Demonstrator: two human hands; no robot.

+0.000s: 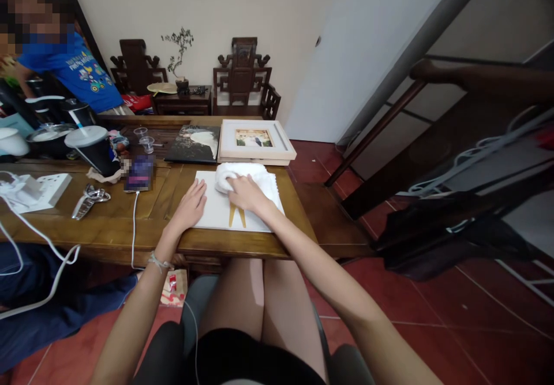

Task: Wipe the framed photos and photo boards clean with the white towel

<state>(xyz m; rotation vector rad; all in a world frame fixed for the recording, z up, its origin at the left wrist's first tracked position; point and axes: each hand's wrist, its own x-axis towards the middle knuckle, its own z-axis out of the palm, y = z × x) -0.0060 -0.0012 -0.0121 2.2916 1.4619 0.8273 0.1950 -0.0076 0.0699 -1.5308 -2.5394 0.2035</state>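
Observation:
A white board [212, 216] with a golden shape on it lies flat near the table's front edge. My left hand [190, 206] rests on the board's left edge, its fingers stretched out. On the board's upper right, my right hand [246, 193] grips a bunched part of a white towel [267, 178]; its fingertips are partly hidden in the folds. The towel covers much of the board's right side. Just behind stand a white picture frame [283, 142] with a photo in it, lying flat, and a dark photo panel [184, 147] beside it.
To the left lie a phone [139, 172] on a white cable, a clear hair claw [89, 201] and a power strip [56, 189]. A lidded cup [93, 151] stands behind them. A person in a blue shirt [84, 73] is at the far left; a wooden railing [385, 111] rises right.

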